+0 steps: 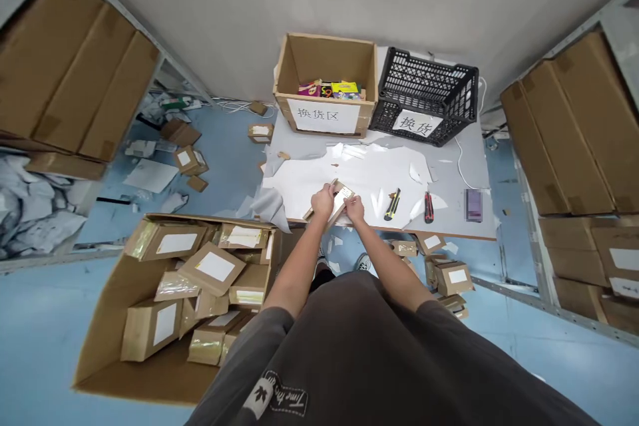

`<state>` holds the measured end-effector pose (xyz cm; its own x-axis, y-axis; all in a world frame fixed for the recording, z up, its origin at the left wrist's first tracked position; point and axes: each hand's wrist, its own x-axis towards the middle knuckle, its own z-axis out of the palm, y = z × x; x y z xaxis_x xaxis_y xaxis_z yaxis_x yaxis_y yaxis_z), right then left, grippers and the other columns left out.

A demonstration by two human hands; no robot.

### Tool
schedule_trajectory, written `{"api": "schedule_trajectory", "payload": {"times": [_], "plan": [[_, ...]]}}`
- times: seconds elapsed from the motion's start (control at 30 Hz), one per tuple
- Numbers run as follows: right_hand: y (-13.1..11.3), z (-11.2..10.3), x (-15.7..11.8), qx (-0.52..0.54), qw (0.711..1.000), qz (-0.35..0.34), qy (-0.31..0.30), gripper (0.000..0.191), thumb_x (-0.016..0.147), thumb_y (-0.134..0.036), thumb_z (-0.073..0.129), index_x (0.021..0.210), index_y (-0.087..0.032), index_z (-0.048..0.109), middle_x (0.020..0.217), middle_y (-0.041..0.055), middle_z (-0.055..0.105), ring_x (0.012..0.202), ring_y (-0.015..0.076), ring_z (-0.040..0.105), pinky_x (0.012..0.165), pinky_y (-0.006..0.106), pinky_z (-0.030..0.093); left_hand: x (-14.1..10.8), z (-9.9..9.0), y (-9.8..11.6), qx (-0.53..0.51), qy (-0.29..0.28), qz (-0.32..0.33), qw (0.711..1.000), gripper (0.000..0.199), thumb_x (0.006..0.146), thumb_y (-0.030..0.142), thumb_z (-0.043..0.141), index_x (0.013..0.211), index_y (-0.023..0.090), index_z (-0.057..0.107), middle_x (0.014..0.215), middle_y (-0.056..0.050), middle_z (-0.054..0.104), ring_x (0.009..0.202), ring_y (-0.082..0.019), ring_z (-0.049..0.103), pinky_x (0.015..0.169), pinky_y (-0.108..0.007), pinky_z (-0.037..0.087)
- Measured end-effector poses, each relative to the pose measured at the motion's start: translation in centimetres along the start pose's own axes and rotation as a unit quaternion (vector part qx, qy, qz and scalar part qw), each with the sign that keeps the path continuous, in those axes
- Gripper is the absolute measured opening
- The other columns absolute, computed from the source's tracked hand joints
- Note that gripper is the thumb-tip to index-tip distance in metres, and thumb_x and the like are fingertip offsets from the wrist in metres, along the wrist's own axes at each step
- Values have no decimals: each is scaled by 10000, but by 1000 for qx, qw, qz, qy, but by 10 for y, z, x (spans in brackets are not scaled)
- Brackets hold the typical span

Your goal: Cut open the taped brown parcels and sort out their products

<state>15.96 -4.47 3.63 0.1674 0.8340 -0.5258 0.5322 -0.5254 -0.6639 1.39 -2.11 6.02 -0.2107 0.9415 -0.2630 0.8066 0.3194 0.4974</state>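
At the front edge of the table [449, 213], I hold a small cardboard box [344, 197] with a white label on its top. My left hand [323, 201] is closed on its left side, and my right hand [355, 209] grips the right side with bent fingers. What lies under my fingers is hidden. To the right of the box lie a yellow-and-black utility knife [393, 205] and a red-and-black utility knife [428, 207]. Torn white paper scraps [415, 173] are scattered around them.
At the table's back stand an open carton [327, 118] holding colourful packs and a black plastic crate [424, 90]. A phone [473, 205] lies at the right. A large carton [107, 293] of labelled small boxes is on my left; more boxes [450, 276] lie right of my feet.
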Motion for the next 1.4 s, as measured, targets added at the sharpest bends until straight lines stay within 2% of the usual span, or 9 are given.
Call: {"api": "schedule_trajectory", "payload": {"times": [0.13, 0.27, 0.43, 0.57, 0.77, 0.97, 1.2, 1.3, 1.4], "plan": [[-25, 21, 21, -37, 999, 15, 5, 222, 1059, -470, 643, 1144, -267, 612, 952, 1, 767, 849, 200, 721, 766, 258, 532, 26, -33, -59, -152, 64, -105, 981, 253, 1126, 362, 519, 1117, 219, 728, 1026, -119, 796, 1018, -290, 752, 899, -352, 510], [-51, 37, 37, -84, 996, -18, 0, 229, 1046, -492, 646, 1099, -272, 607, 906, -7, 761, 824, 196, 713, 773, 254, 510, 28, -39, -107, -286, 124, -199, 929, 312, 1064, 285, 608, 1356, 176, 632, 1008, -72, 754, 879, -223, 718, 851, -321, 536], [-63, 40, 30, -161, 986, -49, 12, 342, 1068, -476, 585, 1322, -247, 612, 1101, 59, 782, 1009, 244, 742, 908, 326, 552, 12, -18, -103, -190, 210, -124, 951, 227, 1037, 194, 545, 1201, 191, 702, 1256, -162, 697, 1178, -286, 667, 1097, -430, 496], [-56, 52, 4, -209, 967, -146, 21, 733, 955, -420, 697, 1627, -253, 456, 1640, 159, 520, 1310, 318, 671, 1039, 414, 569, -3, -16, -94, -100, 107, 33, 989, 267, 1014, 179, 543, 1146, 227, 770, 1216, -151, 729, 1247, -321, 647, 1147, -479, 488], [-45, 43, 0, -73, 987, -142, -21, 869, 843, -341, 671, 1678, -241, 449, 1629, 126, 566, 1394, 304, 636, 1125, 407, 560, -36, -25, -118, -42, -45, 178, 982, 241, 975, 361, 687, 1087, 199, 827, 1663, -148, 531, 1579, -347, 457, 1311, -475, 404], [-20, -4, 8, 66, 981, -166, -78, 708, 875, -303, 562, 1580, -232, 540, 1556, 73, 665, 1389, 246, 646, 1149, 378, 540, -42, -21, -111, -134, -102, 124, 978, 442, 1071, 476, 517, 864, 214, 807, 1765, -87, 440, 1679, -292, 325, 1362, -497, 305], [13, 10, -1, 236, 970, 1, -61, 415, 973, -422, 668, 1298, -176, 590, 1155, 133, 809, 1056, 247, 777, 905, 357, 635, -55, -19, -115, -101, -129, 126, 978, 397, 786, 568, 919, 968, 230, 822, 1822, -96, 315, 1712, -372, 209, 1373, -520, 240], [16, 12, 3, 194, 978, 44, -60, 500, 963, -482, 714, 1327, -172, 568, 1000, 80, 795, 956, 229, 769, 842, 326, 624, -64, -18, -113, -48, -134, 158, 977, 718, 545, 572, 1069, 1132, 236, 825, 1863, -102, 176, 1717, -445, 129, 1385, -557, 188], [10, 0, 6, 56, 998, 6, -2, 586, 929, -454, 739, 1406, -163, 558, 1140, 103, 759, 1091, 241, 723, 944, 347, 603, -71, -16, -105, -1, -135, 166, 977, 718, 518, 498, 1098, 1125, 232, 822, 1877, -99, 90, 1721, -463, 48, 1386, -605, 148]]}}
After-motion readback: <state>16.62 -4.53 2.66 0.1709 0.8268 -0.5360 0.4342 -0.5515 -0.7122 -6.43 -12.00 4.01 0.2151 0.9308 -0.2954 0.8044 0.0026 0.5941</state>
